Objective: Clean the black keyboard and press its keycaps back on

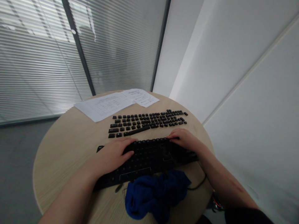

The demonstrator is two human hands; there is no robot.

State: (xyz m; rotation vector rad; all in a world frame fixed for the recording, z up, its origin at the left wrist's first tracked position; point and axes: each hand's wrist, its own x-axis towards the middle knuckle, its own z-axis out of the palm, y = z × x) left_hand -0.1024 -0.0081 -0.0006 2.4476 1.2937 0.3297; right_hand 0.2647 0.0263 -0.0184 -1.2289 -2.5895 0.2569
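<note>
A black keyboard base (147, 158) lies on the table, most of its key positions bare. Along its far edge runs a row of fitted keycaps (151, 141). My left hand (114, 154) rests over the left part of the base, fingers stretched toward that row and thumb apart. At the right end of the row, my right hand (183, 138) has its fingers and thumb drawn together; whatever is between them is hidden. Beyond the base, loose black keycaps (149, 119) are laid out in rows, with a long spacebar (136, 131) at the near side.
A crumpled blue cloth (156, 194) lies in front of the keyboard, beside a small dark tool (119, 188) and a cable (198, 185). Printed sheets (107, 105) lie at the back of the round wooden table (58, 149). A white wall (245, 77) stands close on the right.
</note>
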